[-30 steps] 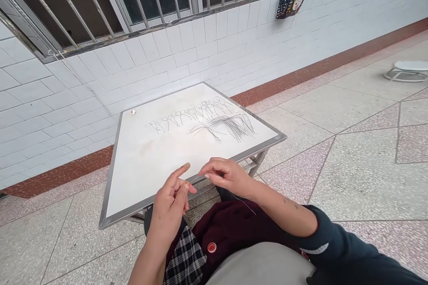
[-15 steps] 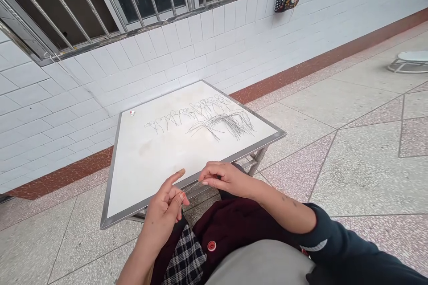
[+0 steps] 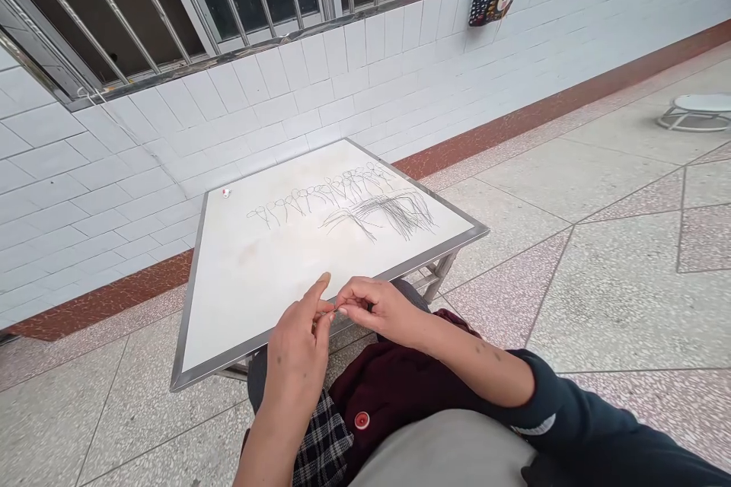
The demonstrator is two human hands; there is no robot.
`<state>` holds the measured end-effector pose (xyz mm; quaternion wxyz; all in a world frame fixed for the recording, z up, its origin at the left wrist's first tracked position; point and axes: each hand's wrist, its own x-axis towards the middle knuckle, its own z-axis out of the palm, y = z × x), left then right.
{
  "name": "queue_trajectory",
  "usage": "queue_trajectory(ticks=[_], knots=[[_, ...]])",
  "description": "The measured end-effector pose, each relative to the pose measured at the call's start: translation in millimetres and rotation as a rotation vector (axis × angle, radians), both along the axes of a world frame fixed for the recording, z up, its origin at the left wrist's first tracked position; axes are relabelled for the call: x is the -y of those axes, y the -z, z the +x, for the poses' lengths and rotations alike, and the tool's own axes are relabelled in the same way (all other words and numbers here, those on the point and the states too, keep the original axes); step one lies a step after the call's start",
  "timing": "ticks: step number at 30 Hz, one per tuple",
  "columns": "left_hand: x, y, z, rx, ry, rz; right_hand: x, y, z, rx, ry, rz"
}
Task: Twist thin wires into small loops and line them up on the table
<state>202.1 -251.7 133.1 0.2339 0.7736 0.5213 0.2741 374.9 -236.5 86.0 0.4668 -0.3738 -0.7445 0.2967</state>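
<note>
Above the near edge of the white table (image 3: 256, 281), my left hand (image 3: 298, 342) pinches with thumb and a finger, its index finger pointing out over the tabletop. My right hand (image 3: 388, 310) meets it fingertip to fingertip, also pinched. Between them is a thin dark wire (image 3: 336, 310), of which only a tiny bit shows. Farther back lies a row of similar thin wires with looped ends (image 3: 325, 192). In front of that row, toward the right, is a loose bundle of bent dark wires (image 3: 394, 211).
A small white and red item (image 3: 226, 192) sits at the table's far left corner. Behind the table rises a white tiled wall (image 3: 256, 106) with a barred window. A dark patterned bag (image 3: 494, 0) hangs from the bars. A round white stool (image 3: 700, 105) stands at the right.
My left hand has moved up and right, so its fingertips now meet those of my right hand. The stretch of wire between them has closed up. The wires on the table stay put.
</note>
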Motion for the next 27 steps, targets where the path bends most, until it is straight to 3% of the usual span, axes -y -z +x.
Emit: queue_trajectory(ticks=[12,19,27], knots=[[2.8,5.6,7.9,-0.103,-0.06,0.139,6.3,3.6,-6.5,0.047,0.131,0.007],[4.5,-2.6,4.7,-0.112,-0.103,0.118,2.9,-1.8,7.0,0.025,0.152,-0.075],[3.1,-4.0,3.1,-0.099,-0.083,0.116,3.5,1.8,-3.2,-0.056,0.048,-0.068]])
